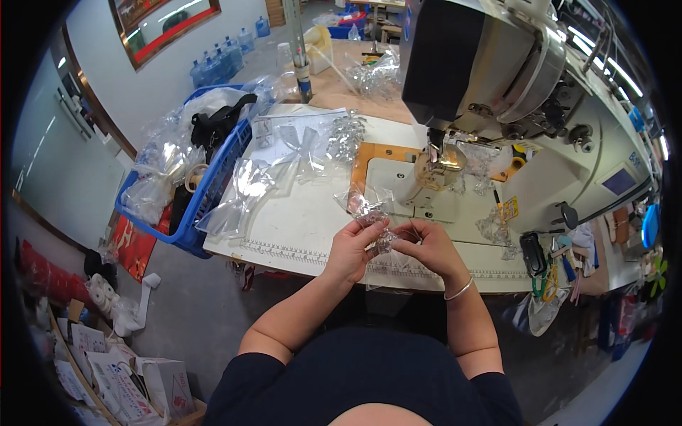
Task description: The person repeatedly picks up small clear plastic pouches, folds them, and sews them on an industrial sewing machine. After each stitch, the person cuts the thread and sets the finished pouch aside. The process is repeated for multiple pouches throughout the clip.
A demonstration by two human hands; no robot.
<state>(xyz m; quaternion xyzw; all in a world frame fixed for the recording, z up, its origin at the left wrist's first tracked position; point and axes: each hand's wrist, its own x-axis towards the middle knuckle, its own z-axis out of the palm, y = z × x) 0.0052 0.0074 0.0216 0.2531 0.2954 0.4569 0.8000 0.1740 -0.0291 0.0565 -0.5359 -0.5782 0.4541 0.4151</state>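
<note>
Both of my hands meet over the front edge of a white sewing table (298, 220). My left hand (355, 245) pinches a crumpled piece of clear plastic (371, 206) with shiny bits in it. Close beside it, my right hand (430, 248) has its thumb and fingers closed on the lower part of the same plastic. Just beyond my hands stands the sewing machine (490, 71), its needle area (437, 160) over an inset plate. A heap of silvery clear pieces (346, 135) and flat clear plastic sheets (249, 188) lie on the table to the left.
A blue basket (231, 160) filled with plastic and a black item adjoins the table's left side. Yellow-handled scissors (515, 167) lie beneath the machine arm. Tools (543, 263) hang at the right edge. Cartons (167, 383) stand on the floor at lower left.
</note>
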